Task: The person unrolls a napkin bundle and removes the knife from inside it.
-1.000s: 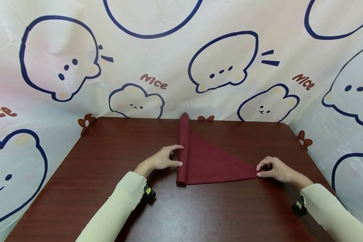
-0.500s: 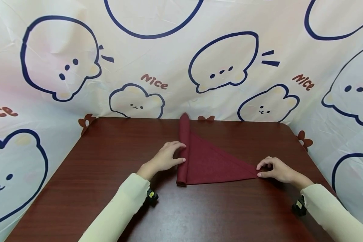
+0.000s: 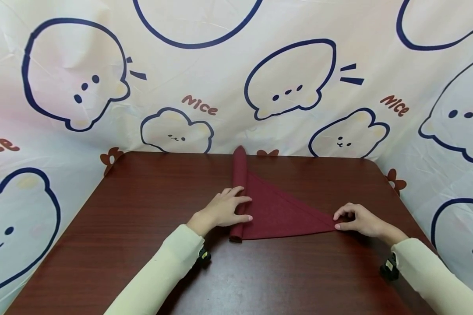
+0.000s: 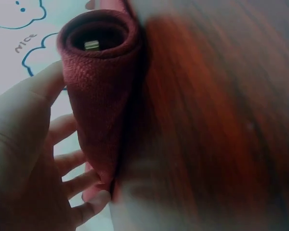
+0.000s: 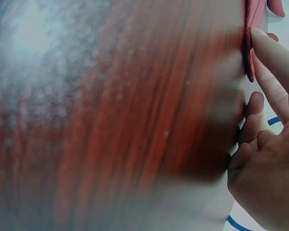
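Observation:
A dark red cloth (image 3: 284, 212) lies on the brown table (image 3: 142, 201) as a flat triangle, its left side wound into a long roll (image 3: 239, 173). My left hand (image 3: 229, 208) rests on top of the roll near its front end, fingers stretched across it. The left wrist view looks into the roll's open end (image 4: 100, 91), with the left hand (image 4: 29, 159) alongside it. My right hand (image 3: 352, 218) pinches the triangle's right tip between thumb and forefinger. In the blurred right wrist view the right hand (image 5: 265, 163) is beside the cloth tip (image 5: 253, 29).
A cartoon-printed white backdrop (image 3: 220, 65) hangs behind the table and along both sides. The roll's far end reaches the table's back edge. Bare tabletop (image 3: 260, 280) lies in front of the cloth and to its left. Black wrist cameras (image 3: 202, 256) sit at both cuffs.
My left hand has slid rightwards from beside the roll onto it, its fingers now across the top. The right hand has stayed put on the tip.

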Available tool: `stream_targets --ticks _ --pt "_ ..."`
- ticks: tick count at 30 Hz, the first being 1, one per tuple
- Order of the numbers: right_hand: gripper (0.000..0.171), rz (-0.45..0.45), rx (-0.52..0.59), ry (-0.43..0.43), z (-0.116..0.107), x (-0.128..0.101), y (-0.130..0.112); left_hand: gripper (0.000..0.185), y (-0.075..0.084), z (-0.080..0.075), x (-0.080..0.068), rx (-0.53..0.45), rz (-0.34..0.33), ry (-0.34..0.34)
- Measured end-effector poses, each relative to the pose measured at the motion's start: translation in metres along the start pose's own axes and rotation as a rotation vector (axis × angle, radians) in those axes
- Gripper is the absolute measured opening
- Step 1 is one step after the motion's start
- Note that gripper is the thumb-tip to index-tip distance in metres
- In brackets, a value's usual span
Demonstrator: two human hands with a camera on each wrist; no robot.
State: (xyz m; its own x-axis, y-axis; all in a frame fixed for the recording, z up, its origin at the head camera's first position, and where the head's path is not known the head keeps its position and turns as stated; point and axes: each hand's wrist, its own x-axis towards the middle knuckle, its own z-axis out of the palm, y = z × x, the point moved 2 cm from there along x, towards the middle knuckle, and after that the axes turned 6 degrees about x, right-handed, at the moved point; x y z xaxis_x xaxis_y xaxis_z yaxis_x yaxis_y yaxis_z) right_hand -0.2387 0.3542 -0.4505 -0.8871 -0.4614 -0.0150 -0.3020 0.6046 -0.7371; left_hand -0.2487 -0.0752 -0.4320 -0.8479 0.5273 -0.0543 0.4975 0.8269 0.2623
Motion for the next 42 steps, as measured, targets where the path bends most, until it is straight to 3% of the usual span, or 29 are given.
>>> stream_targets --ticks 9,22,42 --pt "0.012 0.017 -0.005 -0.004 0.000 0.001 0.002 0.061 -0.007 0.004 -0.004 -0.009 -0.017 -0.014" --pt "0.012 0.039 -0.018 -0.013 -0.001 0.002 0.002 0.062 -0.022 0.000 -0.017 -0.125 -0.031 0.003" --pt "0.012 0.032 -0.005 -0.003 0.000 0.002 0.001 0.065 -0.057 -0.010 -0.040 -0.254 -0.076 -0.042"
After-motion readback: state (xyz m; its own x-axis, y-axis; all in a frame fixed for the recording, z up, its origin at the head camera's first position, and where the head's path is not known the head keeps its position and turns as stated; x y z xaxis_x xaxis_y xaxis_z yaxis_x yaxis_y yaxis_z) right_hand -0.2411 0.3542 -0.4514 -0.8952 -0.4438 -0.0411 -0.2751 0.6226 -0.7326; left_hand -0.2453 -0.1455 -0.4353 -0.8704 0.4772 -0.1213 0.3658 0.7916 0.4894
